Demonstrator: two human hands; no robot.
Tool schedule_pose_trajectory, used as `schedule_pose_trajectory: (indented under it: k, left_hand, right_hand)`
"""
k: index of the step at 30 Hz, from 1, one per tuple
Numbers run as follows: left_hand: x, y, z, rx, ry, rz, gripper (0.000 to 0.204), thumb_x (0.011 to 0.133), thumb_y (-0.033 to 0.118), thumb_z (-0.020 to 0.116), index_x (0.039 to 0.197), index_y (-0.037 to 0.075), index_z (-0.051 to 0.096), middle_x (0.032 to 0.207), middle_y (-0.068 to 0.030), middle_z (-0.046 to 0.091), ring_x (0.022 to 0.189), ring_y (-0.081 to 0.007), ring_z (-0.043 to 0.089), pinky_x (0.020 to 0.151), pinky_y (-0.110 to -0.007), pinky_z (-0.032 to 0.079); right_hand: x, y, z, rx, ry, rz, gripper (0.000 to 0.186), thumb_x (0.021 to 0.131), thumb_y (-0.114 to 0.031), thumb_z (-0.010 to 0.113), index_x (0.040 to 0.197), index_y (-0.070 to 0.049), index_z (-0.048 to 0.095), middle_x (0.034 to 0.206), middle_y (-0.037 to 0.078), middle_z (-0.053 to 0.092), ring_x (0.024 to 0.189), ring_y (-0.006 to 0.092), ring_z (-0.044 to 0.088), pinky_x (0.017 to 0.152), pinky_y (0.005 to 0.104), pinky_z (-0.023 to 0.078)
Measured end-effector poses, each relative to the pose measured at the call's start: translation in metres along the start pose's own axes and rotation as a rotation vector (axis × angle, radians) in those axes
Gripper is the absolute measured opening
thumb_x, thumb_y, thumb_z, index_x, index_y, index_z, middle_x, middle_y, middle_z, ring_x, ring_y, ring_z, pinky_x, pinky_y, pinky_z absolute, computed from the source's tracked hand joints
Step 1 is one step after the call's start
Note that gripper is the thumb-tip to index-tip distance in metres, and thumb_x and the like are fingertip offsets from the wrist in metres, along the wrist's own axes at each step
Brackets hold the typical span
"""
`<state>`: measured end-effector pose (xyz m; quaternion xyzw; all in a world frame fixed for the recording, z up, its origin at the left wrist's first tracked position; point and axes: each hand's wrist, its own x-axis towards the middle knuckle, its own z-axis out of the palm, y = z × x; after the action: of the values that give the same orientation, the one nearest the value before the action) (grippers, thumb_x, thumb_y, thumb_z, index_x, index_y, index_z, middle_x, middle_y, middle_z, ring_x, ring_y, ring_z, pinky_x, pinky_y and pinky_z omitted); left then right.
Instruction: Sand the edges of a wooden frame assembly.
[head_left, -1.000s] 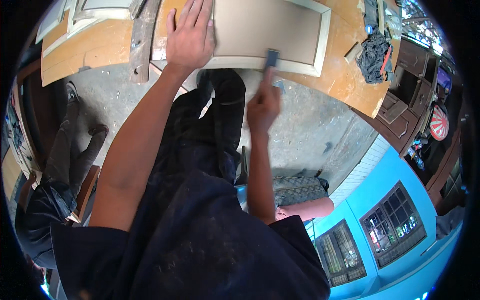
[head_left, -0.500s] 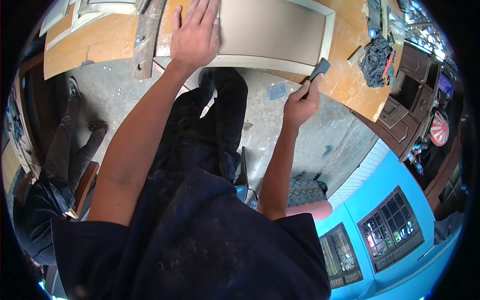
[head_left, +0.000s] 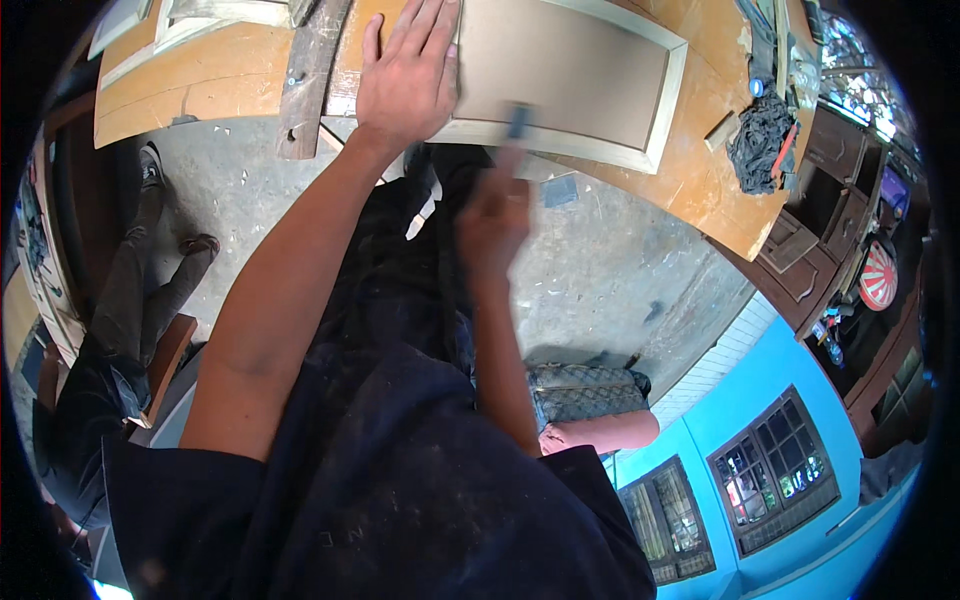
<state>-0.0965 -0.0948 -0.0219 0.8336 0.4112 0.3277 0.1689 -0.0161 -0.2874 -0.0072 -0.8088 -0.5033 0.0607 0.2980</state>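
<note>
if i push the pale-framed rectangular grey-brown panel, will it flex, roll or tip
The panel looks stiff, bordered by a pale wooden frame. Lying flat, it probably won't roll or tip. It might slide, though the left hand at its left end could steady it.

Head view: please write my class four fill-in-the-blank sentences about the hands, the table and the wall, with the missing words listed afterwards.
1. The left hand lies at the left end of the panel with its palm facing ____.
2. The right hand, holding a block, looks ____, unlike the sharp left one.
3. On the table, the black bundle lies to the panel's ____.
4. The wall with the windows is painted ____.

Missing words: down; blurred; right; blue.
</note>
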Motion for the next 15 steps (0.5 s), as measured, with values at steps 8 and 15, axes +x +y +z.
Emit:
schedule_pose_trajectory:
  k: [8,15]
  left_hand:
    - [0.002,0.019,-0.028,0.15,-0.161,-0.088,0.057,0.097,0.021,0.044,0.147,-0.004,0.038,0.154,-0.0236,0.036,0.141,-0.0398,0.036,0.118,-0.055,0.02]
    - [0.006,0.017,-0.029,0.192,-0.208,-0.143,0.056,0.097,0.02,0.044,0.148,-0.003,0.038,0.156,-0.0222,0.035,0.143,-0.0377,0.034,0.118,-0.055,0.021]
  right_hand:
    - [0.026,0.075,-0.033,-0.103,0.1,0.106,0.045,0.091,0.002,0.053,0.135,-0.002,0.06,0.071,0.012,0.054,0.058,0.027,0.05,0.053,0.0392,0.044]
    - [0.012,0.016,-0.018,0.028,-0.043,0.031,0.048,0.094,-0.005,0.059,0.142,-0.008,0.056,0.078,0.013,0.059,0.065,0.0249,0.057,0.056,0.0385,0.044]
